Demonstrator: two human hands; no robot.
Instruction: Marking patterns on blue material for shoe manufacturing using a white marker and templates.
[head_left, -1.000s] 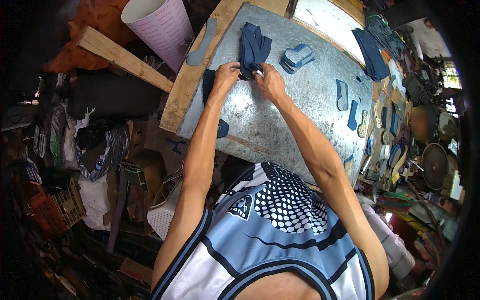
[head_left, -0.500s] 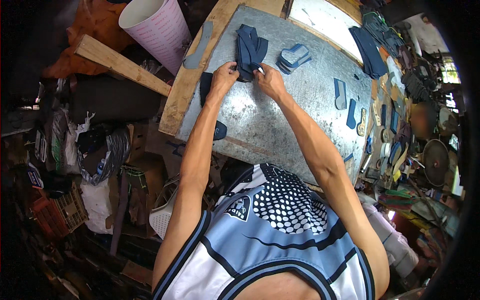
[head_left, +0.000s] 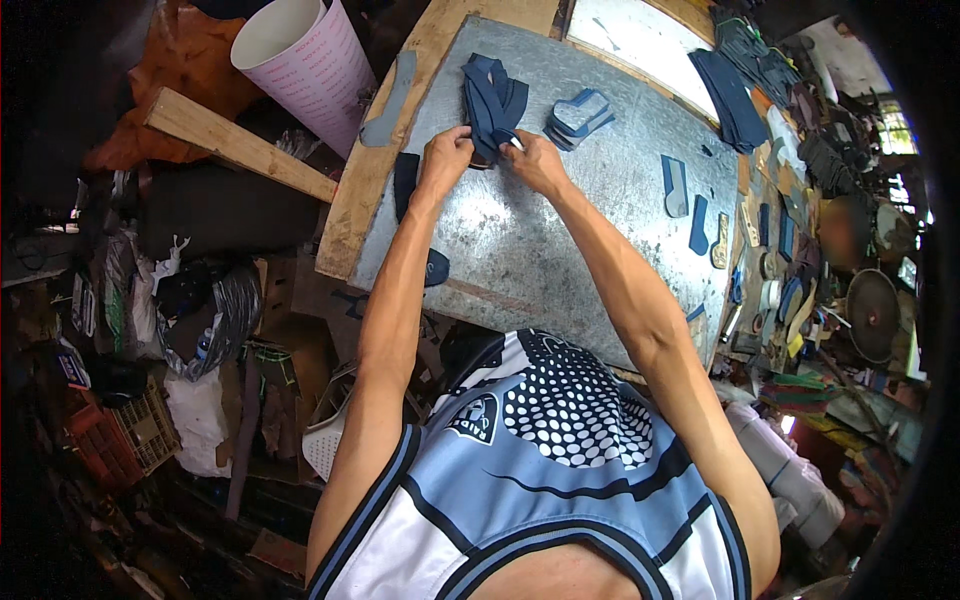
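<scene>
A loose bundle of dark blue, fabric-like strips (head_left: 492, 95) lies on the grey metal tabletop (head_left: 560, 220), its near end between my hands. My left hand (head_left: 446, 160) is closed, thumb and fingers pinching at the left side of that near end. On the other side my right hand (head_left: 535, 163) is closed on a dark blue piece. A small white bit shows by its fingertips; what it is I cannot make out. Right of the bundle sits a small stack of blue-and-grey cut pieces (head_left: 578, 118).
A grey curved strip (head_left: 391, 105) rests on the wooden edge at left. Several cut pieces, one blue and grey (head_left: 675, 185), lie at right. Folded dark cloth (head_left: 730, 100) is at the far right. A white roll (head_left: 305, 70) and a wooden beam (head_left: 240, 145) stand beyond the left edge.
The whole view has shifted slightly. Both hands stay at the near end of the bundle, with only a slight shift of the fingers.
</scene>
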